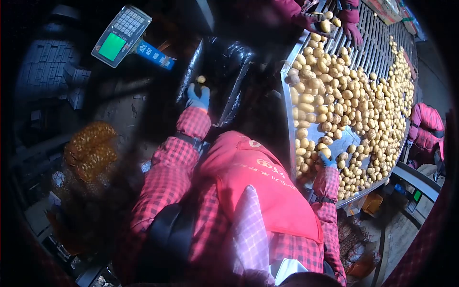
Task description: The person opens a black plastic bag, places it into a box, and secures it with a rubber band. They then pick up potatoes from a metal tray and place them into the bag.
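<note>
Left hand (198,98): fingers parted — lone potato (201,79) at the tips, grip unclear
Right hand (328,161): half-curled by a yellow potato (325,152) — cannot tell if gripping
Other potatoes (354,91): across tabletop (344,142)

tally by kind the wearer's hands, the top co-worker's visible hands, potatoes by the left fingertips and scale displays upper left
Wearer's left hand and right hand: 2
Co-worker's gloved hands: 2
Potato by left fingertips: 1
Scale display: 1
Total: 6
</note>
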Demonstrator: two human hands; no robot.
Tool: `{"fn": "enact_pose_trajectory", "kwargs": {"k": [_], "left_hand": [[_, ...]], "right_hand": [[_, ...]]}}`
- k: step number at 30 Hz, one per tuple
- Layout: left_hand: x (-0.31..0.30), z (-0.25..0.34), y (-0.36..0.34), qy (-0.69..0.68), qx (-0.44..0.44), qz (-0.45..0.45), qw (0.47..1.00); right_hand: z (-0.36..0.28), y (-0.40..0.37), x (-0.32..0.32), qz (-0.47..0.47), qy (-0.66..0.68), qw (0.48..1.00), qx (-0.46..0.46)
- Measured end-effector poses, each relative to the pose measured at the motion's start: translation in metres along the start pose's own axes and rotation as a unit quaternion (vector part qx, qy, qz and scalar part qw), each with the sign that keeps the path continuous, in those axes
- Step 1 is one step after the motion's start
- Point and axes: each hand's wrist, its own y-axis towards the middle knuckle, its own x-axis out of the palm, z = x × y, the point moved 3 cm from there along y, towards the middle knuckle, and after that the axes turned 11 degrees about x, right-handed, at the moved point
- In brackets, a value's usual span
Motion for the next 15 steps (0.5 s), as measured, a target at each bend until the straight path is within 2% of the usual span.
{"fn": "enact_pose_trajectory", "kwargs": {"k": [1, 2, 5, 7, 8, 9, 10, 12, 14, 15], "left_hand": [[0.002, -0.031, 0.006, 0.058, 0.031, 0.052, 0.996], [-0.009, -0.031, -0.003, -0.008, -0.023, 0.065, 0.998], [-0.011, -0.062, -0.004, -0.034, -0.072, 0.092, 0.993], [-0.004, -0.072, -0.002, -0.075, 0.004, 0.102, 0.992], [0.000, -0.076, 0.001, -0.079, -0.002, 0.111, 0.991], [0.008, -0.076, 0.003, -0.236, -0.004, 0.095, 0.967], [0.015, -0.075, 0.006, -0.385, -0.002, 0.076, 0.920], [0.012, -0.063, 0.007, -0.371, -0.007, 0.075, 0.925], [0.015, -0.053, -0.003, -0.441, -0.097, 0.029, 0.892], [0.004, -0.038, -0.010, -0.394, -0.181, -0.025, 0.901]], "right_hand": [[0.000, -0.003, 0.001, -0.001, 0.009, 1.000, 0.002], [0.000, -0.006, 0.002, -0.001, 0.023, 1.000, 0.002], [-0.001, -0.007, 0.000, -0.012, 0.095, 0.995, -0.005], [-0.010, -0.007, 0.003, -0.036, 0.166, 0.985, -0.015], [-0.020, -0.006, 0.006, -0.055, 0.212, 0.975, -0.027], [-0.032, -0.005, 0.013, -0.080, 0.257, 0.962, -0.037], [-0.044, -0.002, 0.021, -0.114, 0.292, 0.948, -0.045], [-0.079, 0.000, 0.044, -0.181, 0.326, 0.926, -0.065], [-0.152, -0.036, 0.093, -0.189, 0.158, 0.964, -0.096], [-0.179, -0.055, 0.131, -0.244, 0.225, 0.941, -0.072]]}}
